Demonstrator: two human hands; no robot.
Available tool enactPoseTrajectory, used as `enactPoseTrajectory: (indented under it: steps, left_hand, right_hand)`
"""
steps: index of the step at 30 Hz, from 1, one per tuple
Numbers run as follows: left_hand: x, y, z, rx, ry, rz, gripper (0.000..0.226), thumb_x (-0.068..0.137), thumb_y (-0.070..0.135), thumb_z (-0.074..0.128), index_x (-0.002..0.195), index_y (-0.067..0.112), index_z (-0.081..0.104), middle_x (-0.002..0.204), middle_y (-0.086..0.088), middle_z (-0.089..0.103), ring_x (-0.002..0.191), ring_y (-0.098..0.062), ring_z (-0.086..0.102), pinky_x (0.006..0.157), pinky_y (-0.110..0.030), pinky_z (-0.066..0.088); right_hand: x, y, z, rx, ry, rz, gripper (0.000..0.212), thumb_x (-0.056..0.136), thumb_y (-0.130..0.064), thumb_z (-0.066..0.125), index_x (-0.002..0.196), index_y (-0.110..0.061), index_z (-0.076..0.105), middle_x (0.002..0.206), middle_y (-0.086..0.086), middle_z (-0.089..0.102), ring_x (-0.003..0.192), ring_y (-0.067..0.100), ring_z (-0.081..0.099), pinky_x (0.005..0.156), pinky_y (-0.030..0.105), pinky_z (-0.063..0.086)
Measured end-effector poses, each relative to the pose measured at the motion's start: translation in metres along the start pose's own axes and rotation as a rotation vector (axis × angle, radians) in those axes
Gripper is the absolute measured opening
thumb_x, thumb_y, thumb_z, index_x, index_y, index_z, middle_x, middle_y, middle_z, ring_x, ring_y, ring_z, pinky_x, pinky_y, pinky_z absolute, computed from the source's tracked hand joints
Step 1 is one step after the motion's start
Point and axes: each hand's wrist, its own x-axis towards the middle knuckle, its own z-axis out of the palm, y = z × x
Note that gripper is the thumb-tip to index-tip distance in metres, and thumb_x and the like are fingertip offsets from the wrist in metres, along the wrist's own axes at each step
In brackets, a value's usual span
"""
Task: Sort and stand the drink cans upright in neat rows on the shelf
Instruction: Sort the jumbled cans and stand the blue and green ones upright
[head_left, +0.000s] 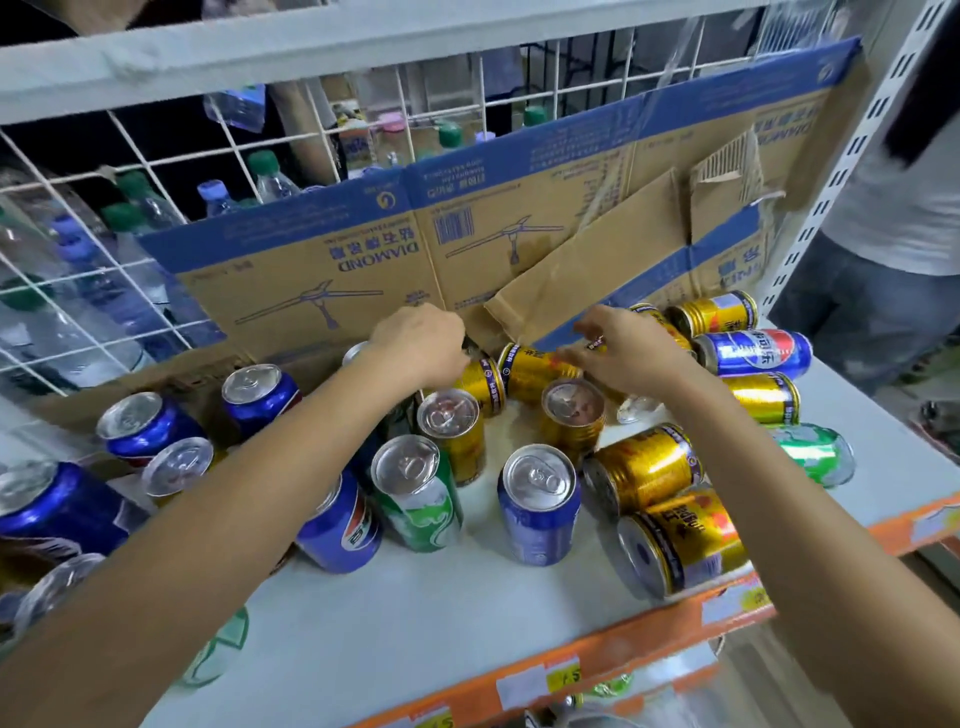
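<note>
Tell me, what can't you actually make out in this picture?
Head view, left hand: its own back hides the fingertips and any grip.
Head view, right hand: curled fingers blur over a lying gold can; hold unclear.
Head view, silver can top: left wrist covers the rest.
Head view, bottles: cardboard hides their lower halves.

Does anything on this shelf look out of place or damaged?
Yes. On the right, several cans lie on their sides: two gold cans at the front edge, a blue can and a green can behind. The cardboard backing is torn, one flap hanging loose.
</note>
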Motion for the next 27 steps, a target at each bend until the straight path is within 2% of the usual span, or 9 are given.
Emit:
enactPoseTrajectory:
  steps: [3, 6, 9, 12, 15, 18, 20, 22, 27]
  left_hand:
    - [0.01, -0.002, 0.001, 0.065, -0.089, -0.027, 0.025, 0.089, 0.02, 0.059, 0.111, 0.008, 0.059, 0.094, -0.007, 0.054, 0.082, -0.025, 0.054, 0.069, -0.035, 0.051]
    - [0.02, -0.001, 0.0, 0.103, -0.186, -0.039, 0.039, 0.083, 0.033, 0.071, 0.112, 0.009, 0.06, 0.096, -0.005, 0.053, 0.082, -0.024, 0.053, 0.066, -0.033, 0.048]
    - [0.028, 0.003, 0.003, 0.146, -0.274, -0.042, 0.052, 0.081, 0.041, 0.072, 0.119, 0.01, 0.057, 0.112, -0.006, 0.057, 0.088, -0.024, 0.053, 0.069, -0.033, 0.047]
    - [0.036, 0.003, 0.01, 0.159, -0.351, -0.068, 0.049, 0.083, 0.042, 0.069, 0.118, 0.01, 0.058, 0.115, -0.005, 0.057, 0.088, -0.022, 0.049, 0.071, -0.033, 0.045]
    - [0.044, 0.001, 0.012, 0.121, -0.422, -0.068, 0.054, 0.081, 0.046, 0.07, 0.121, 0.012, 0.058, 0.103, -0.001, 0.054, 0.088, -0.021, 0.051, 0.073, -0.033, 0.048]
    - [0.048, 0.001, 0.011, 0.137, -0.467, -0.044, 0.056, 0.079, 0.049, 0.07, 0.123, 0.016, 0.059, 0.102, 0.001, 0.056, 0.09, -0.021, 0.053, 0.078, -0.034, 0.051]
    - [0.047, 0.0, 0.01, 0.138, -0.457, -0.028, 0.056, 0.081, 0.048, 0.068, 0.128, 0.02, 0.056, 0.113, -0.001, 0.059, 0.092, -0.022, 0.053, 0.079, -0.035, 0.051]
    - [0.047, 0.0, 0.007, 0.137, -0.443, -0.024, 0.057, 0.081, 0.047, 0.068, 0.129, 0.021, 0.055, 0.117, -0.002, 0.059, 0.093, -0.021, 0.053, 0.08, -0.035, 0.051]
    - [0.042, 0.003, -0.008, 0.112, -0.4, -0.077, 0.058, 0.072, 0.054, 0.073, 0.114, 0.015, 0.063, 0.097, -0.003, 0.063, 0.085, -0.023, 0.06, 0.068, -0.031, 0.049]
  right_hand:
    - [0.019, 0.005, 0.003, -0.082, -0.064, -0.033, 0.051, 0.087, -0.038, 0.064, 0.127, -0.008, 0.053, 0.127, 0.01, 0.059, 0.116, 0.028, 0.054, 0.093, 0.037, 0.045]
    - [0.037, 0.008, 0.01, -0.104, -0.168, -0.064, 0.052, 0.086, -0.041, 0.062, 0.127, -0.009, 0.053, 0.125, 0.012, 0.059, 0.113, 0.03, 0.055, 0.093, 0.039, 0.047]
    - [0.05, 0.011, 0.018, -0.184, -0.279, -0.067, 0.053, 0.087, -0.046, 0.059, 0.125, -0.011, 0.053, 0.121, 0.012, 0.06, 0.109, 0.031, 0.056, 0.093, 0.042, 0.047]
    - [0.059, 0.012, 0.019, -0.286, -0.331, -0.094, 0.046, 0.089, -0.048, 0.054, 0.118, -0.012, 0.055, 0.111, 0.008, 0.06, 0.109, 0.031, 0.054, 0.099, 0.044, 0.034]
    - [0.064, 0.012, 0.019, -0.378, -0.402, -0.101, 0.027, 0.092, -0.038, 0.05, 0.108, -0.016, 0.053, 0.099, 0.005, 0.055, 0.112, 0.03, 0.052, 0.107, 0.053, 0.019]
    - [0.068, 0.014, 0.022, -0.444, -0.449, -0.128, 0.017, 0.092, -0.031, 0.047, 0.102, -0.018, 0.052, 0.096, 0.002, 0.057, 0.111, 0.028, 0.052, 0.109, 0.059, 0.008]
    - [0.069, 0.017, 0.022, -0.451, -0.425, -0.156, 0.014, 0.09, -0.032, 0.049, 0.094, -0.018, 0.052, 0.089, 0.001, 0.056, 0.106, 0.028, 0.054, 0.108, 0.059, 0.01]
    - [0.068, 0.019, 0.02, -0.436, -0.384, -0.171, 0.019, 0.087, -0.033, 0.054, 0.096, -0.017, 0.053, 0.088, 0.002, 0.053, 0.104, 0.029, 0.055, 0.107, 0.056, 0.016]
    - [0.064, 0.018, 0.01, -0.317, -0.267, -0.184, 0.044, 0.077, -0.04, 0.069, 0.11, -0.014, 0.058, 0.103, 0.008, 0.06, 0.101, 0.032, 0.056, 0.09, 0.042, 0.037]
